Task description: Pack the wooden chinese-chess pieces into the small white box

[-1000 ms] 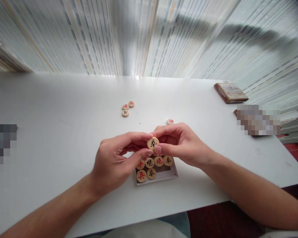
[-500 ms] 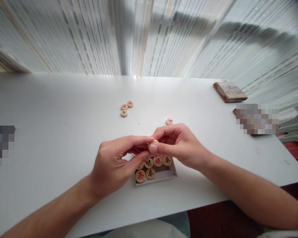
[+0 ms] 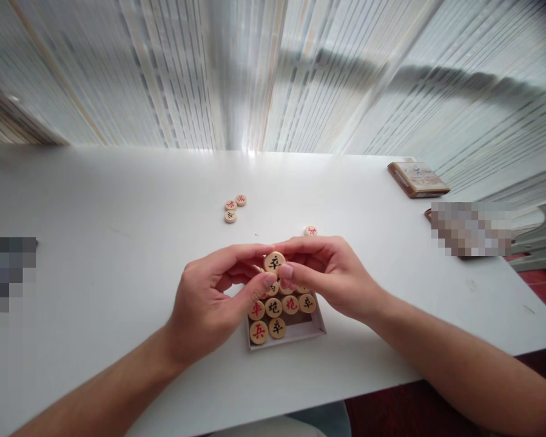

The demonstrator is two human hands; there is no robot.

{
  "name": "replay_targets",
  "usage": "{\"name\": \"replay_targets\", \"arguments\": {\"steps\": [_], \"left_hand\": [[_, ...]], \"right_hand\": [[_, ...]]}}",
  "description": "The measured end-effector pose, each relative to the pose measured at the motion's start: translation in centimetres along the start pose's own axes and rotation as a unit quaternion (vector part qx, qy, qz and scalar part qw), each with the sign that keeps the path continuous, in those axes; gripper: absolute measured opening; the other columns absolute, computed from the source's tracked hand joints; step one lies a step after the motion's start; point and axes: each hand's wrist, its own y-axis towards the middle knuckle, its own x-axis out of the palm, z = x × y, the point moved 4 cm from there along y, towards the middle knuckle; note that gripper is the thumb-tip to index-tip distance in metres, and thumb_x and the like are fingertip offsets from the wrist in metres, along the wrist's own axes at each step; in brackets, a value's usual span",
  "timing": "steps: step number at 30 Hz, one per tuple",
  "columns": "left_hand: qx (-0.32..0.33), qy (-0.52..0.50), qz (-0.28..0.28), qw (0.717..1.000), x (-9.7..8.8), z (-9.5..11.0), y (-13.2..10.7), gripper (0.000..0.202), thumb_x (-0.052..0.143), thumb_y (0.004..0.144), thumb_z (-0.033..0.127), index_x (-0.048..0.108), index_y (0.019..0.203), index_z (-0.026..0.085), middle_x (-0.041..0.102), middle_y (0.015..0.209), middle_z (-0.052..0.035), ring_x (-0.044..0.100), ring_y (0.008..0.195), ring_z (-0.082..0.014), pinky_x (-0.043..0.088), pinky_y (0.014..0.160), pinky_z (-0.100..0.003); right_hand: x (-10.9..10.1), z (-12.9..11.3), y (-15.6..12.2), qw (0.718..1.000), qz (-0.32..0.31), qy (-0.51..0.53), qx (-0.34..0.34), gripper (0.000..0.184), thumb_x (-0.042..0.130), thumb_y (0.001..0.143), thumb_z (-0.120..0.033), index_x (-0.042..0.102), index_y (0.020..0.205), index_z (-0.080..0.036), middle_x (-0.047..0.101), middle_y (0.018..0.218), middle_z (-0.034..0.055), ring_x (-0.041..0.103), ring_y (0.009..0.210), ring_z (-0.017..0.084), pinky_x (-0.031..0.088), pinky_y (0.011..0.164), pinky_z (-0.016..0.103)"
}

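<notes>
tray (image 3: pixel 321 326) on table (image 3: pixel 95 243) | discs (image 3: pixel 273 308) in tray | three loose discs (image 3: pixel 230 206) behind it, leftward | box (image 3: pixel 418 179) right rear

The left hand (image 3: pixel 213 294) and the right hand (image 3: pixel 334 276) meet above a shallow box (image 3: pixel 303 331), their thumbs and fingers around a round wooden piece (image 3: pixel 274 263) whose black character faces up. In the box, two discs, one red-marked (image 3: pixel 259 332) and one black-marked (image 3: pixel 277 328), fill the left of the nearest row, with more discs behind, partly covered by the hands. Farther back on the white worktop (image 3: pixel 118 261) lie a cluster of three discs (image 3: pixel 230 206), a lone red-marked disc (image 3: pixel 310 230) and, at right, a brown-edged carton (image 3: pixel 421 178).
</notes>
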Motion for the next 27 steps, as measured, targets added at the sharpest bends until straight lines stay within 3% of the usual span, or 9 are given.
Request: {"name": "replay_targets", "arguments": {"steps": [7, 13, 20, 27], "left_hand": [[-0.013, 0.014, 0.029, 0.999, 0.0, 0.4, 0.3, 0.013, 0.085, 0.092, 0.015, 0.084, 0.105, 0.019, 0.088, 0.096, -0.0033, 0.084, 0.078, -0.0169, 0.072, 0.072, -0.023], [0.006, 0.041, 0.042, 0.998, -0.1, 0.7, 0.3, 0.013, 0.084, 0.092, 0.014, 0.086, 0.104, 0.020, 0.088, 0.095, -0.0025, 0.084, 0.078, -0.0170, 0.073, 0.075, -0.025], [0.016, 0.027, 0.050, 0.998, -0.1, 0.5, 0.2, 0.028, 0.089, 0.085, 0.008, 0.087, 0.108, 0.024, 0.088, 0.099, -0.0011, 0.084, 0.076, -0.0154, 0.073, 0.075, -0.024], [-0.003, 0.012, 0.059, 0.998, -0.2, 0.6, 0.3, 0.022, 0.091, 0.084, 0.010, 0.089, 0.101, 0.023, 0.089, 0.092, -0.0002, 0.083, 0.072, -0.0155, 0.073, 0.072, -0.022]], "right_hand": [[-0.1, -0.5, -0.3, 0.993, 0.030, -0.082, -0.084, 0.021, 0.097, 0.082, -0.027, 0.089, 0.100, -0.021, 0.081, 0.088, 0.0060, 0.074, 0.077, 0.018, 0.064, 0.069, 0.029], [-0.2, -0.8, -0.5, 0.975, 0.060, -0.158, -0.143, 0.019, 0.092, 0.086, -0.024, 0.087, 0.104, -0.021, 0.081, 0.089, 0.0069, 0.073, 0.077, 0.018, 0.061, 0.066, 0.029], [-0.7, 0.4, -0.3, 0.997, 0.061, -0.040, -0.028, 0.026, 0.097, 0.081, -0.030, 0.086, 0.103, -0.021, 0.082, 0.085, 0.0045, 0.071, 0.064, 0.015, 0.062, 0.060, 0.028], [-0.7, 1.0, 0.0, 0.998, 0.019, 0.035, 0.040, 0.021, 0.094, 0.086, -0.029, 0.088, 0.105, -0.021, 0.082, 0.080, 0.0025, 0.071, 0.062, 0.011, 0.057, 0.057, 0.021]]}}
